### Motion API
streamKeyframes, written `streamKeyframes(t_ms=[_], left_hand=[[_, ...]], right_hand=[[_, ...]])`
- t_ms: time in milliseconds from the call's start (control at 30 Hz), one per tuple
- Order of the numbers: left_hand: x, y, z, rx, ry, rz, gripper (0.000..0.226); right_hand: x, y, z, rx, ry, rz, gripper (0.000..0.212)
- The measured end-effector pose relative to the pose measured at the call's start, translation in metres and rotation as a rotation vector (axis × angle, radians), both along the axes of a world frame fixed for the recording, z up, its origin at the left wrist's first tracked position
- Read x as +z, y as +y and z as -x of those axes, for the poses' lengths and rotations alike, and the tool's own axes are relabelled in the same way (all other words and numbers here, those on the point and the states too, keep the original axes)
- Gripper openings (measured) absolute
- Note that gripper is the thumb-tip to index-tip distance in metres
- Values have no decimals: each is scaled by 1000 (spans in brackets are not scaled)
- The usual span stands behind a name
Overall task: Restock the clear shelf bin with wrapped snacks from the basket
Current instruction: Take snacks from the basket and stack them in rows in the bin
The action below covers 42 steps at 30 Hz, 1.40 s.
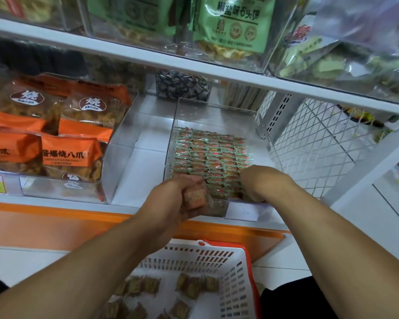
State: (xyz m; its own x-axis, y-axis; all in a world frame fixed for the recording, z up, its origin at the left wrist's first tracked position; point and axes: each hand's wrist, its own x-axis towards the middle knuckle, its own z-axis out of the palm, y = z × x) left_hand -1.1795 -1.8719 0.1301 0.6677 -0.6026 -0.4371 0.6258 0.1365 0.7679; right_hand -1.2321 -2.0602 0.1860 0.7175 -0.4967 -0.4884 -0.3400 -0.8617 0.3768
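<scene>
A clear shelf bin (174, 125) on the middle shelf holds neat rows of small wrapped snacks (213, 155) with green-and-red edges. My left hand (182, 196) hovers at the bin's front left corner and grips a small stack of wrapped snacks (195, 199). My right hand (263, 183) reaches down into the front right of the bin, its fingers hidden among the packed snacks. Below, a white basket (237, 279) with a red rim holds several loose wrapped snacks (148, 288).
Orange snack bags (72, 153) fill a clear bin on the left. An empty clear divider (134, 143) sits between the two bins. A white wire-mesh panel (313, 143) stands to the right. The upper shelf (194, 67) carries green bags. An orange ledge (55, 226) runs below.
</scene>
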Motion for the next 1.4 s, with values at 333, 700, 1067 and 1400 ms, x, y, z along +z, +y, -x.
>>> streamKeyframes(t_ms=[333, 700, 1067, 1400], left_hand=[[6, 2, -1, 24, 7, 244, 37], [15, 11, 6, -46, -1151, -127, 102], [23, 18, 11, 219, -1001, -127, 47], [20, 16, -3, 143, -643, -102, 19]], right_hand=[[37, -6, 7, -63, -343, -165, 25], [8, 40, 23, -485, -692, -1694, 39], [8, 45, 11, -603, -1034, -1826, 44], [4, 33, 6, -681, -1043, -1985, 43]])
